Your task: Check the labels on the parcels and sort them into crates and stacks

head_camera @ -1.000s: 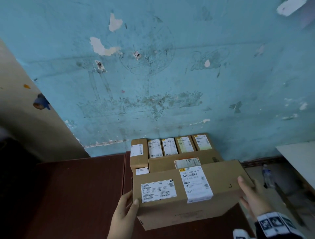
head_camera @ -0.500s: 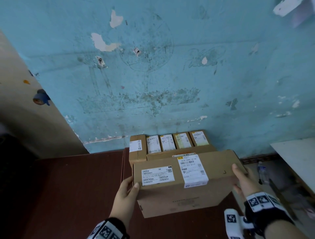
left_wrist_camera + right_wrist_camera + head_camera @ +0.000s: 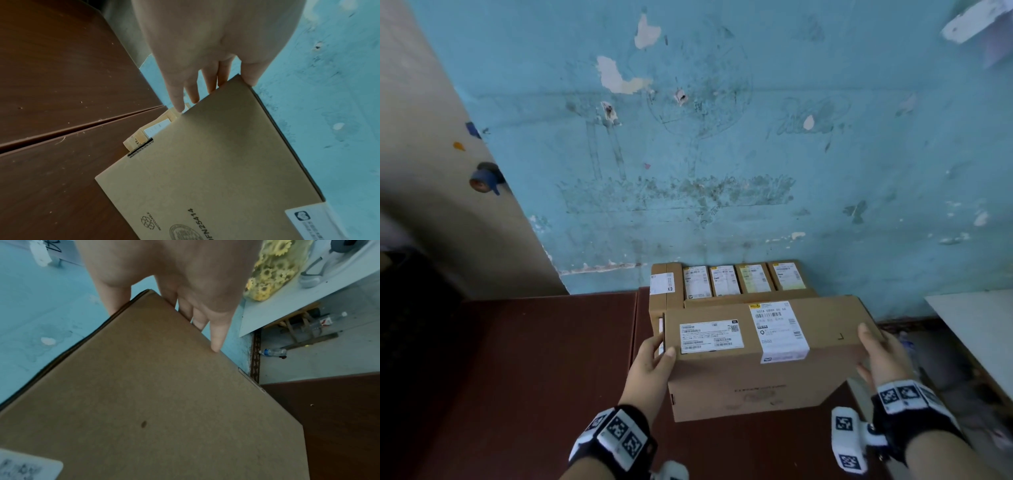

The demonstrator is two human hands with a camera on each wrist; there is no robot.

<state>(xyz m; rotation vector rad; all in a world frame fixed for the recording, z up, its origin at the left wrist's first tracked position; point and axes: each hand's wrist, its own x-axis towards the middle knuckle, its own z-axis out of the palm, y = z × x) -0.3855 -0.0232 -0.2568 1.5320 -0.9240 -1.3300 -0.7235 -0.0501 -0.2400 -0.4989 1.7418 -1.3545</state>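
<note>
The left hand (image 3: 650,359) clamped the left end of the large cardboard parcel (image 3: 756,373), thumb on the labelled top face and fingers down the end; the right hand (image 3: 883,353) gripped the right end the same way. In the head view the parcel stood upright on a long edge over the brown table (image 3: 534,377), just in front of the row of parcels (image 3: 732,281) set on edge against the blue wall (image 3: 722,154). Compared with a second earlier, it had come nearer the row and sat lower, now covering the labelled box behind it that showed before. I judged the label check done and the parcel in the act of joining this stack.

From the left wrist, the left hand's fingers (image 3: 193,91) lay straight along the parcel's end, thumb over the top edge, with a smaller box (image 3: 141,136) of the stack showing just behind the corner. Whether the parcel's lower edge touched the table could not be told.

From the right wrist, the right hand's fingers (image 3: 218,335) lay along the far end, thumb over the top. A white table (image 3: 287,301) and a plastic bottle (image 3: 273,352) on the floor lay beyond.
</note>
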